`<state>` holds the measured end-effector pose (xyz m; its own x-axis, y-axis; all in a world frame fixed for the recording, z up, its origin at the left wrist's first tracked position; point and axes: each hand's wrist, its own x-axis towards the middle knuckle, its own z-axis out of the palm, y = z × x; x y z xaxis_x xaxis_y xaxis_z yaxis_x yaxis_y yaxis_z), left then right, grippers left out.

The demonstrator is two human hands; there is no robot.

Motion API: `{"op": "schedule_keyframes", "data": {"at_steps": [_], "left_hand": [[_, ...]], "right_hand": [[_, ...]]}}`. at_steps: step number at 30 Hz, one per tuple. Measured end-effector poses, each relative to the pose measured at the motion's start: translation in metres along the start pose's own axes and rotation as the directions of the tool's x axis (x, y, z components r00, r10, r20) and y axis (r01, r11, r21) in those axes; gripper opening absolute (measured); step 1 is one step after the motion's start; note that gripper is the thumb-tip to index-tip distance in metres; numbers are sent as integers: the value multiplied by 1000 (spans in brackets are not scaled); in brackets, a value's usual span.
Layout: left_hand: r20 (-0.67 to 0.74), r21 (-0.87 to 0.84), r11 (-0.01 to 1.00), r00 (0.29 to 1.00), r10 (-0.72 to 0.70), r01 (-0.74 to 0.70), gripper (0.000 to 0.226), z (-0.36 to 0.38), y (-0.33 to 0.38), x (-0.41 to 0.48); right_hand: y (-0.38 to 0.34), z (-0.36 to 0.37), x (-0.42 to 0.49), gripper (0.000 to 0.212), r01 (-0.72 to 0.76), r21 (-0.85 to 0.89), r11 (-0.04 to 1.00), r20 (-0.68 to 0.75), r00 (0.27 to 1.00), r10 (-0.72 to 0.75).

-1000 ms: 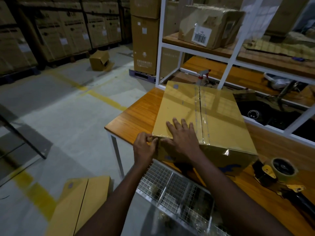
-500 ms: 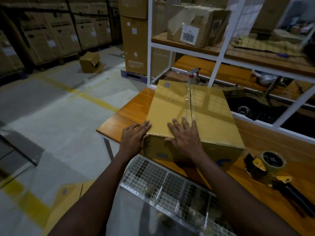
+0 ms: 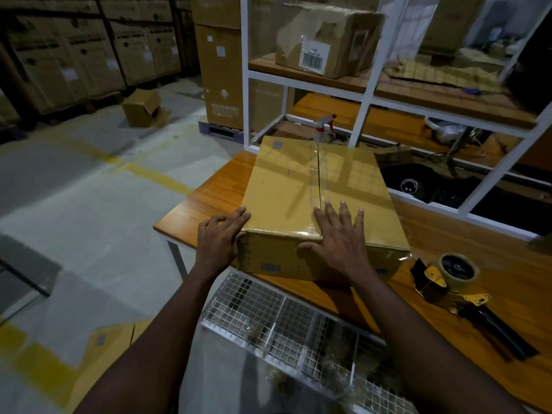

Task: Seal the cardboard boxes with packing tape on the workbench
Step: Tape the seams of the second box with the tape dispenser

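Presently the cardboard box is sitting on the workbench, clear tape running along its centre seam. Right hand is pressing flat, fingers spread, apparently bedding the tape end; left hand is bracing the near-left corner, open-palmed, gripping nothing. Tape dispenser is lying nearby.

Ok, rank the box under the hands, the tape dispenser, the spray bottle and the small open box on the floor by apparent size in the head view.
1. Box under the hands, by far.
2. Tape dispenser.
3. Small open box on the floor, though it lies farther away, so its true size is unsure.
4. Spray bottle, mostly hidden behind the box.
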<state>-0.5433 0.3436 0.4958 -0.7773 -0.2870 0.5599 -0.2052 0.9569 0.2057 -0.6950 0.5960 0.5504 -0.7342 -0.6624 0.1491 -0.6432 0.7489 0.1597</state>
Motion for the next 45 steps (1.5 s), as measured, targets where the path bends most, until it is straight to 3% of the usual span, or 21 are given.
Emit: {"op": "schedule_keyframes", "data": {"at_steps": [5,9,13,17,20,24,27,31,36,40,45], "left_hand": [[4,40,999,1000,-23,23,44,-2,4,0],[-26,59,998,1000,-1,2,42,-6,22,-5],[160,60,986,977,142,-153,58,4,76,16],[306,194,966,946,104,-169,65,16,106,33],[290,193,969,952,95,-155,63,15,102,28],[287,181,978,957,53,-109,63,15,105,28],[312,188,979,950,22,-84,68,11,109,26],[336,199,978,933,-125,59,81,11,142,34],[353,250,967,935,-37,-56,72,28,170,37],[338,243,969,940,-44,-42,70,31,165,36],[261,230,973,964,-47,-15,59,35,181,29]], "right_hand": [[8,0,-2,104,-41,68,997,47,998,38],[21,0,-5,106,-1,120,993,132,991,-15],[21,-7,-5,105,31,161,986,170,984,-58],[22,-7,-9,94,65,102,993,131,988,-78],[35,-7,-10,101,128,68,989,100,986,-135],[59,-2,-19,75,130,21,991,87,988,-131],[75,0,-29,73,102,28,994,90,991,-104],[83,-2,-29,78,106,92,990,137,984,-118],[96,-4,-31,68,148,40,988,117,982,-152],[135,3,-46,67,78,82,994,121,989,-87],[167,6,-56,75,87,121,989,164,981,-106]]}}
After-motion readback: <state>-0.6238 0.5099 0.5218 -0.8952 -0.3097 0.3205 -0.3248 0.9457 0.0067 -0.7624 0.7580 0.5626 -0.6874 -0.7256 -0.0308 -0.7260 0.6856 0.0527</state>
